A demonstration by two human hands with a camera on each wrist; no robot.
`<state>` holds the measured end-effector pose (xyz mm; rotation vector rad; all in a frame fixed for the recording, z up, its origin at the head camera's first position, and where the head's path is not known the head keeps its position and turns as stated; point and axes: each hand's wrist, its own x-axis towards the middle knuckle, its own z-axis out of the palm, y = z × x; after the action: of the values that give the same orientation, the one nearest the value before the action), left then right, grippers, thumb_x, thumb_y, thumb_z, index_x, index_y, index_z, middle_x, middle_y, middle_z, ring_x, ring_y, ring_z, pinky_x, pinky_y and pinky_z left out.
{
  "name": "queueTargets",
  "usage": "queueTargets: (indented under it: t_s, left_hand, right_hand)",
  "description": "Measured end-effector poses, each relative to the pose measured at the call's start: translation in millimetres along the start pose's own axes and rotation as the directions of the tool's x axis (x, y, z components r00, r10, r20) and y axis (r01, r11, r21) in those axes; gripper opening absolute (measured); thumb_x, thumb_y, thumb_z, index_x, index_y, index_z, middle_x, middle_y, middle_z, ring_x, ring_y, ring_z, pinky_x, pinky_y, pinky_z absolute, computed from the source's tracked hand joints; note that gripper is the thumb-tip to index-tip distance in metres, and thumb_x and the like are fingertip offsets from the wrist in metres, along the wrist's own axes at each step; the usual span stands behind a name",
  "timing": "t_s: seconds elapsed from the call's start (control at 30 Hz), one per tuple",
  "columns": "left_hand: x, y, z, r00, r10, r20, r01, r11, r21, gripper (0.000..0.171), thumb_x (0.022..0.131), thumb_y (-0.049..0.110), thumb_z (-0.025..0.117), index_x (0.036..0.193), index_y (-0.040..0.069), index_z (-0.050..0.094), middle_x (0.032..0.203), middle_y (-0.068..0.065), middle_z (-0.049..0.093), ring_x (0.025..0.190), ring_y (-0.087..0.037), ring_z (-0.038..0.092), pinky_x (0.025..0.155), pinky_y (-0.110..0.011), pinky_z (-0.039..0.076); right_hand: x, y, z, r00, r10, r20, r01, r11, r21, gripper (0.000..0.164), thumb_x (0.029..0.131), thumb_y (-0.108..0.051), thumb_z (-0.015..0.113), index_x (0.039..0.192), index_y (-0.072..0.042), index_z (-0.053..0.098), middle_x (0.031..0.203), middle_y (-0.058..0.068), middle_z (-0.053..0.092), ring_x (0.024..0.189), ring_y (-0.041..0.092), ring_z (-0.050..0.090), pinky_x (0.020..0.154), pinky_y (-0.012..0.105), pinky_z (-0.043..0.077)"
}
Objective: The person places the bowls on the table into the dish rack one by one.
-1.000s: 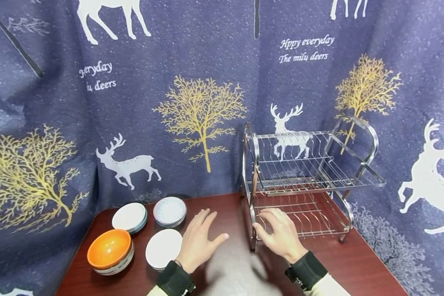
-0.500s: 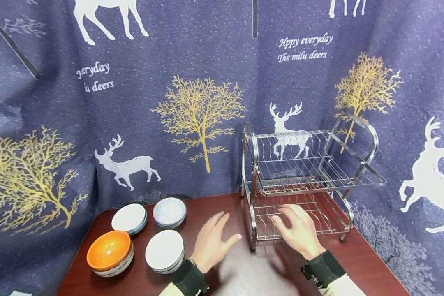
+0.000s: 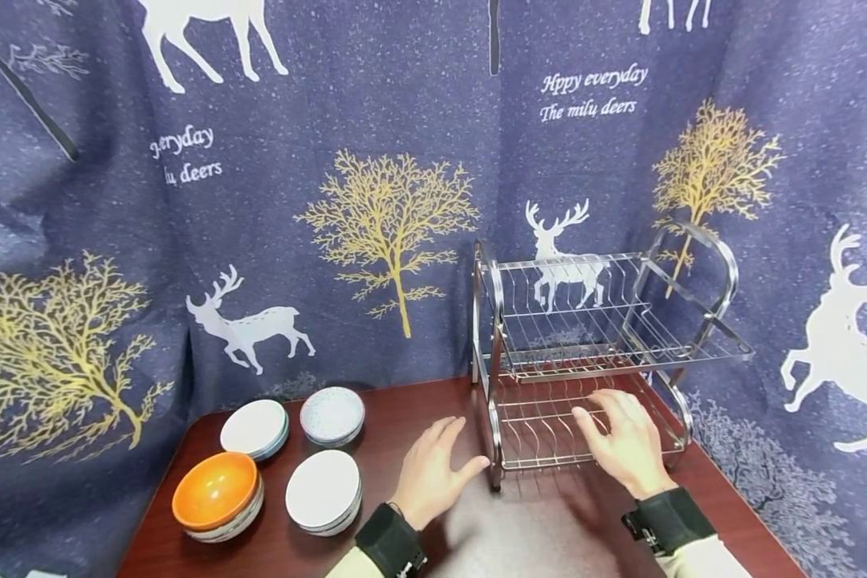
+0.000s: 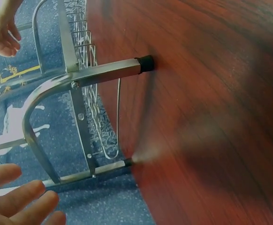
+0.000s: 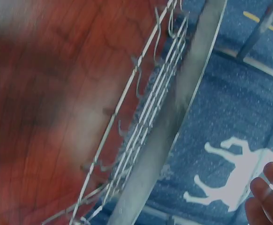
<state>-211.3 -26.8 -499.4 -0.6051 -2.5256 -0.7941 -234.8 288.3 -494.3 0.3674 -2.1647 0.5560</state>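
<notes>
In the head view my left hand hovers over the table in front of the rack's left leg, its fingers extended and its thumb apart, holding nothing. My right hand is farther right, fingers loosely bent, overlapping the lower tier of a two-tier metal dish rack. Nothing shows in its grasp. In the left wrist view, fingers of the left hand show below the rack's tubular side frame. The right wrist view has fingers at the right edge, apart from the rack's wide metal bar.
On the left of the dark red table stand an orange bowl on a patterned one, a white bowl stack, a speckled bowl stack and a pale stack with a bluish rim. A blue deer-print curtain hangs behind.
Both hands have moved to the right in the head view, the right one going from the rack's left leg across its lower tier. Rack and bowls stay in place.
</notes>
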Motion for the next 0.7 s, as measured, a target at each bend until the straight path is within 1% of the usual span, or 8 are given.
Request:
queueTargets:
  t_s: [0.1, 0.23, 0.43, 0.53, 0.7]
  left_hand:
    - [2.1, 2.5, 3.3, 1.000, 0.011, 0.004, -0.011, 1.000, -0.003, 0.066, 0.082, 0.053, 0.067, 0.130, 0.008, 0.057, 0.125, -0.009, 0.059, 0.112, -0.025, 0.058, 0.089, -0.042, 0.048]
    - [4.0, 6.0, 8.1, 1.000, 0.008, 0.012, -0.008, 1.000, -0.008, 0.065, 0.084, 0.055, 0.064, 0.130, 0.009, 0.056, 0.124, -0.006, 0.060, 0.111, -0.023, 0.059, 0.087, -0.041, 0.049]
    - [7.2, 11.4, 14.0, 1.000, -0.024, 0.005, 0.024, 0.999, -0.029, 0.061, 0.087, 0.053, 0.062, 0.129, 0.009, 0.057, 0.122, -0.006, 0.061, 0.109, -0.023, 0.060, 0.084, -0.041, 0.051]
    - [10.1, 15.6, 18.5, 0.999, -0.038, 0.014, 0.038, 0.999, -0.036, 0.058, 0.087, 0.051, 0.062, 0.128, 0.010, 0.058, 0.121, -0.005, 0.061, 0.108, -0.022, 0.060, 0.083, -0.040, 0.051]
    - [13.1, 22.4, 26.2, 0.998, -0.055, 0.030, 0.058, 0.996, -0.073, 0.057, 0.087, 0.048, 0.064, 0.126, 0.007, 0.059, 0.117, -0.007, 0.063, 0.105, -0.023, 0.061, 0.085, -0.039, 0.051]
  right_hand:
    - [1, 8, -4, 1.000, 0.022, -0.022, -0.022, 1.000, -0.014, 0.035, 0.079, -0.031, 0.071, 0.098, -0.002, 0.067, 0.099, 0.016, 0.064, 0.094, 0.035, 0.057, 0.082, 0.045, 0.041]
    - [1, 18, -10, 0.998, 0.059, -0.036, -0.061, 0.997, -0.042, 0.035, 0.077, -0.028, 0.072, 0.098, -0.001, 0.066, 0.098, 0.019, 0.063, 0.094, 0.038, 0.055, 0.081, 0.048, 0.040]
    - [1, 34, -14, 0.991, 0.118, -0.054, -0.122, 0.990, -0.071, 0.033, 0.078, -0.025, 0.072, 0.097, 0.001, 0.065, 0.100, 0.021, 0.062, 0.097, 0.042, 0.053, 0.084, 0.051, 0.038]
    - [0, 43, -19, 0.987, 0.150, -0.057, -0.154, 0.984, -0.088, 0.032, 0.079, -0.026, 0.070, 0.096, 0.001, 0.066, 0.101, 0.022, 0.062, 0.099, 0.042, 0.052, 0.084, 0.052, 0.037]
    - [-1, 55, -27, 0.976, 0.209, -0.060, -0.215, 0.969, -0.119, 0.030, 0.083, -0.026, 0.068, 0.094, 0.001, 0.065, 0.102, 0.020, 0.061, 0.100, 0.042, 0.050, 0.082, 0.055, 0.034]
